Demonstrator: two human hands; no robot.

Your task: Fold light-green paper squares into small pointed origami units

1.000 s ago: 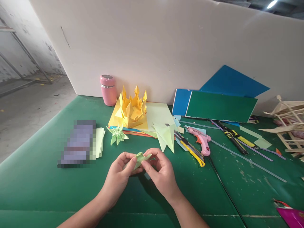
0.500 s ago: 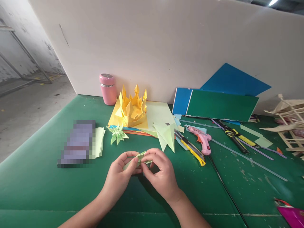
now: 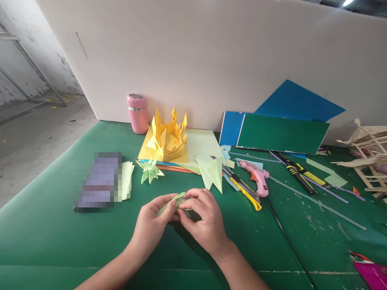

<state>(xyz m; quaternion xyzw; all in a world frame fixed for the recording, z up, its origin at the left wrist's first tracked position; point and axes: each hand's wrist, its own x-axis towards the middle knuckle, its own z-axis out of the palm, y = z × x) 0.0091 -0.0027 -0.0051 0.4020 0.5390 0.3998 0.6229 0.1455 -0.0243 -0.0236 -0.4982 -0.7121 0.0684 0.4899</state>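
Observation:
A small piece of pale green folded paper (image 3: 179,196) is held between both hands above the green table. My left hand (image 3: 155,213) is closed on its left part, thumb on top. My right hand (image 3: 204,217) pinches its right part with thumb and fingers, which hide much of the folds. Just beyond the hands lies a pale green paper flower (image 3: 149,170) with pointed petals. Folded light green paper points (image 3: 211,173) lie to its right. Behind these, a yellow folded-paper crown (image 3: 169,143) stands on sheets of coloured paper (image 3: 199,141).
On the right lie a pink glue gun (image 3: 258,179), a yellow utility knife (image 3: 246,193), glue sticks and black-yellow pliers (image 3: 296,173). Leftward are a blurred-out flat object (image 3: 101,181) and green paper slips (image 3: 126,181). A pink flask (image 3: 138,114) stands by the board.
The right fingers have shifted slightly on the green paper, and a rolled edge of it now shows more clearly between the hands. The left hand stays nearly still.

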